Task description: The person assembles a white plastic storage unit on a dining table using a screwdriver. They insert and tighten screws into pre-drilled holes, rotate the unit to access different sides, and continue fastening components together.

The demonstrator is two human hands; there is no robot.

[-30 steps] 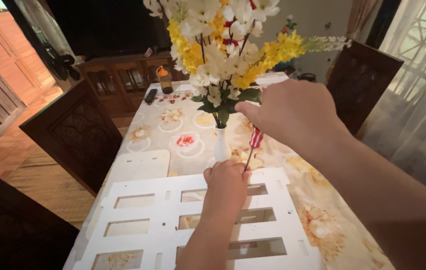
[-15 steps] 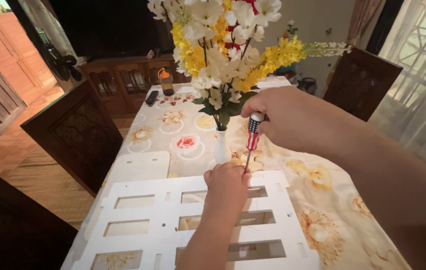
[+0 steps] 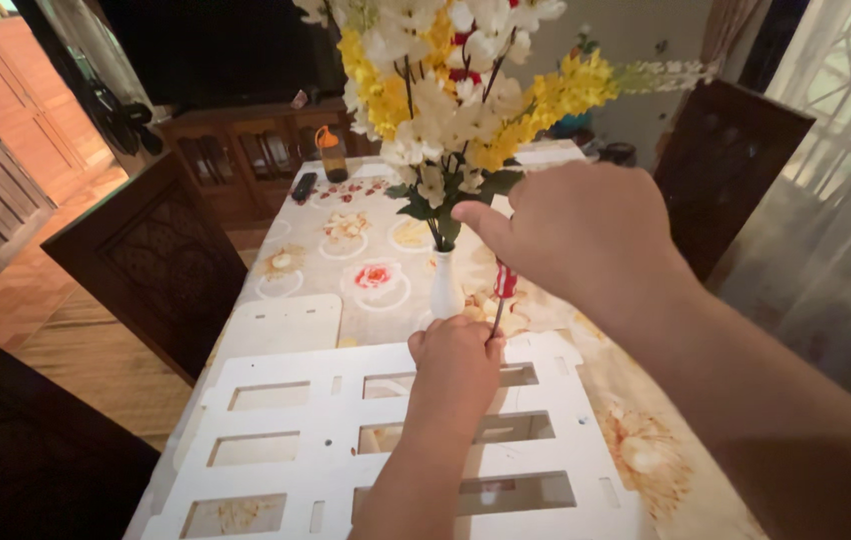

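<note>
Screwdriver (image 3: 502,295) gripped under right hand (image 3: 586,235), tip beside left hand (image 3: 456,365).

A white vase (image 3: 445,285) of flowers (image 3: 451,75) stands near dark chairs (image 3: 151,262).

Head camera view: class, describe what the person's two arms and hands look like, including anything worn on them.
Both forearms are bare up to the picture edge: no sleeves, gloves, watch or rings show. The left hand and right hand are seen from the back, with short, unpainted nails where visible.
</note>
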